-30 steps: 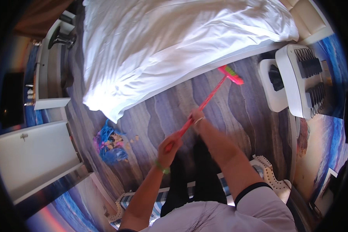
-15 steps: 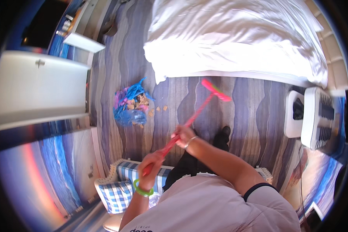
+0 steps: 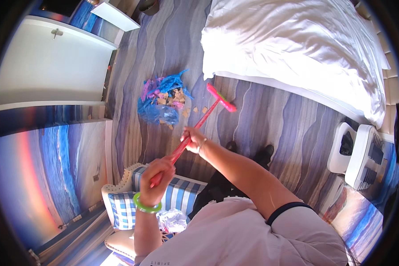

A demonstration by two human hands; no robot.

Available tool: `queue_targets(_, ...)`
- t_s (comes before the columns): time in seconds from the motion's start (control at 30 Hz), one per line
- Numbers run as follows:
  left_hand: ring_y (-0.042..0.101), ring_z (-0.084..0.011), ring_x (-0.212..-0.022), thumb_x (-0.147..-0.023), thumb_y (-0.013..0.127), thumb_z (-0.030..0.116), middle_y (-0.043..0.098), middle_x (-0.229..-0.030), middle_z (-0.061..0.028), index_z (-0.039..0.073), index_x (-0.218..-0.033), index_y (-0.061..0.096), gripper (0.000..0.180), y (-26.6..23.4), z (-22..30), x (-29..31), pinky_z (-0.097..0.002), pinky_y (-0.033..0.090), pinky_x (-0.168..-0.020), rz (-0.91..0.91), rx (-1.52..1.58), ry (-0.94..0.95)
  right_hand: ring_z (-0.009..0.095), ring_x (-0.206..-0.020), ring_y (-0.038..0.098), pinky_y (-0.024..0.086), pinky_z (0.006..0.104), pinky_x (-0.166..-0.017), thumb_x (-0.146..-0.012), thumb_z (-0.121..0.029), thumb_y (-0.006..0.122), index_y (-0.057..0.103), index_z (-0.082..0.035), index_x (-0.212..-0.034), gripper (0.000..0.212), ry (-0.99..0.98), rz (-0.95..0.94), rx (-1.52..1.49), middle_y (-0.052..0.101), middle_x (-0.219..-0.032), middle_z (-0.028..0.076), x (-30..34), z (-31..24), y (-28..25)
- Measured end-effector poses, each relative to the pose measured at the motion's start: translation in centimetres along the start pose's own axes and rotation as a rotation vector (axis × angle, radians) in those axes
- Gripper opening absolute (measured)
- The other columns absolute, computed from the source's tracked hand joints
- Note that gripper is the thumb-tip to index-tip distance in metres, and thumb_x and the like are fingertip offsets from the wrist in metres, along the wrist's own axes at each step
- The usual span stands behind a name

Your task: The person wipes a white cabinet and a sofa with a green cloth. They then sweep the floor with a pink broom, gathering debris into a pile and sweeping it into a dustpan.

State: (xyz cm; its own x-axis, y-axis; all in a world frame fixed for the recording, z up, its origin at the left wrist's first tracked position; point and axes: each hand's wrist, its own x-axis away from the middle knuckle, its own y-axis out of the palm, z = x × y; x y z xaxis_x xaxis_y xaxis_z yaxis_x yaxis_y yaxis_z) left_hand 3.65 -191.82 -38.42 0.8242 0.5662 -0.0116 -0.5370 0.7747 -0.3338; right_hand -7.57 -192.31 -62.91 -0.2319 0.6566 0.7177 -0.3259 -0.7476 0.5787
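Note:
A red-handled broom (image 3: 203,119) with a pink head (image 3: 221,97) slants away from me over the striped floor. My left hand (image 3: 157,177), with a green bangle at the wrist, is wrapped round the upper end of its handle. Farther down the handle, my right hand (image 3: 193,139) is closed round it. Left of the broom head lies a heap of blue and purple plastic bags (image 3: 157,114) with brown scraps (image 3: 177,96) among them. A few loose scraps (image 3: 204,110) lie between the heap and the broom.
A bed with white bedding (image 3: 292,57) fills the far right. On the right stands a white unit with dark slots (image 3: 363,157). A blue-checked sofa (image 3: 181,195) is close by at lower left, and a white door (image 3: 53,66) is at the left. A dark bin (image 3: 149,6) stands far off.
The broom head has swung left toward the heap of bags and scraps. Both my hands have shifted left, still on the handle, and the whole view has turned.

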Motion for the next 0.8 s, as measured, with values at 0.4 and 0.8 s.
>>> queue_targets(0.4, 0.044, -0.0176, -0.066, -0.083, 0.049, 0.008, 0.043, -0.064, -0.0045, 0.007, -0.061, 0.043, 0.023, 0.9, -4.6, 0.4, -0.0393, 0.037, -0.085, 0.389, 0.633, -0.035, 0.016, -0.037, 0.036, 0.035, 0.0293, -0.036, -0.079, -0.002, 0.044, 0.039, -0.010, -0.063, 0.018, -0.282, 0.115, 0.086, 0.034, -0.047, 0.003, -0.9, 1.9, -2.0)
queue_targets(0.8, 0.049, -0.0197, -0.059, -0.069, 0.049, -0.006, 0.049, -0.057, -0.0071, 0.002, -0.057, 0.047, 0.014, -2.3, 4.4, -0.3, -0.0410, 0.042, -0.076, 0.332, 0.506, 0.137, 0.023, -0.055, 0.050, 0.044, 0.0361, -0.053, -0.091, -0.023, 0.047, 0.041, -0.006, -0.074, 0.024, -0.057, -0.157, 0.047, 0.045, -0.058, 0.009, 6.1, 4.1, 2.0)
